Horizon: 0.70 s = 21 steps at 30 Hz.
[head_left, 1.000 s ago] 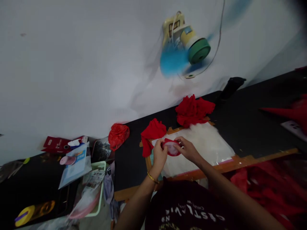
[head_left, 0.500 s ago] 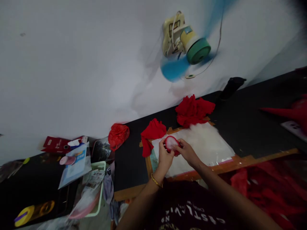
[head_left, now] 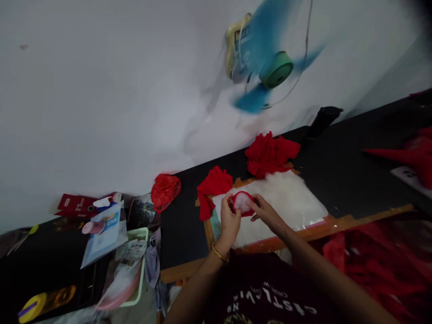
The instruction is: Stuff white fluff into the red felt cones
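Observation:
Both hands hold a small red fabric piece with white fluffy filling [head_left: 242,201] over the work surface. My left hand [head_left: 230,220] is closed on its left edge, the thumb at the front. From the right, my right hand [head_left: 265,210] grips the opposite edge with its fingers at the rim. Beneath lies a sheet of white fluffy stuffing [head_left: 290,198] on the taped mat. A crumpled red cloth [head_left: 216,182] rests just left of the hands, and a larger red cloth pile [head_left: 270,153] sits behind them.
A wall fan [head_left: 276,69] spins above the black table [head_left: 184,225]. To the left are a red plastic bag [head_left: 165,192], a green-rimmed basket [head_left: 143,256] and a yellow-lidded bottle [head_left: 47,301]. A dark cylinder [head_left: 324,121] stands at the back. Red fabric [head_left: 371,265] lies below the right edge.
The red piece's opening looks wider, showing more white filling. My right fingers have shifted along its right edge. The view has moved slightly and the fan blades have turned.

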### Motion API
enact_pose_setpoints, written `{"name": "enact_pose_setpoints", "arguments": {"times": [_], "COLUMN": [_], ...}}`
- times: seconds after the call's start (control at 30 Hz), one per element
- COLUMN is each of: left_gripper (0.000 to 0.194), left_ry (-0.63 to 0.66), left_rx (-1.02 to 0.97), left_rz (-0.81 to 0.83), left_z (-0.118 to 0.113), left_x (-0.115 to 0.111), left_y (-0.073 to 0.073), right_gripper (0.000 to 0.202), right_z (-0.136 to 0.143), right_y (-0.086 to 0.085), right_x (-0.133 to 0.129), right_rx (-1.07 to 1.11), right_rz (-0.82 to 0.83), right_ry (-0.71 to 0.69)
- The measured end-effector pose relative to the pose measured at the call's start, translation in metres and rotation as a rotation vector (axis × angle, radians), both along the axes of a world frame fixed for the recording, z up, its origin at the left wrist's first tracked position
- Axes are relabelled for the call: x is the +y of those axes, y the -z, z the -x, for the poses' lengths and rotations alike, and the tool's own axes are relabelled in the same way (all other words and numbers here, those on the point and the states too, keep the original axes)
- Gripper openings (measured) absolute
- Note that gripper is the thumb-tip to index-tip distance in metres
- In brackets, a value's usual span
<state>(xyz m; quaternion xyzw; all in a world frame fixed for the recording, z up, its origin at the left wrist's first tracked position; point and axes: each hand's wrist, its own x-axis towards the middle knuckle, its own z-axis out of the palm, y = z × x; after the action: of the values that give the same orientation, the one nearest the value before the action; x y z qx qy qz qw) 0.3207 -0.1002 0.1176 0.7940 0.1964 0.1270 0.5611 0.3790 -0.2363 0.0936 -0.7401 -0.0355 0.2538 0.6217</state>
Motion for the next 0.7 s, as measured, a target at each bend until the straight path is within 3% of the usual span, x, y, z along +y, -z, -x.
{"name": "enact_pose_setpoints", "arguments": {"times": [0.1,0.17,0.3,0.4,0.5,0.7], "left_gripper": [0.052,0.055,0.050,0.062,0.066,0.067], "left_ry": [0.071,0.086,-0.075,0.005,0.114,-0.071], "left_rx": [-0.015,-0.012,0.117,0.255,0.257,0.124], "left_rz": [0.035,0.151,0.689,1.040,1.103,1.180], "left_z": [0.004,0.008,0.013,0.009,0.001,-0.007], "left_x": [-0.004,-0.002,0.019,0.031,0.027,0.015], "left_y": [0.003,0.006,0.011,0.010,0.007,0.010], "right_gripper": [0.026,0.017,0.004,0.008,0.015,0.025], "right_z": [-0.004,-0.005,0.000,0.005,0.008,0.026], "right_y": [0.001,0.001,-0.006,-0.011,-0.009,-0.002], "right_x": [-0.002,-0.004,-0.011,-0.015,-0.016,-0.025], "right_rx": [-0.191,-0.322,-0.618,-0.871,-0.983,-1.003], "right_rz": [0.144,0.211,0.183,0.148,0.175,0.206], "right_ry": [0.008,0.015,-0.032,-0.212,-0.284,-0.037]}}
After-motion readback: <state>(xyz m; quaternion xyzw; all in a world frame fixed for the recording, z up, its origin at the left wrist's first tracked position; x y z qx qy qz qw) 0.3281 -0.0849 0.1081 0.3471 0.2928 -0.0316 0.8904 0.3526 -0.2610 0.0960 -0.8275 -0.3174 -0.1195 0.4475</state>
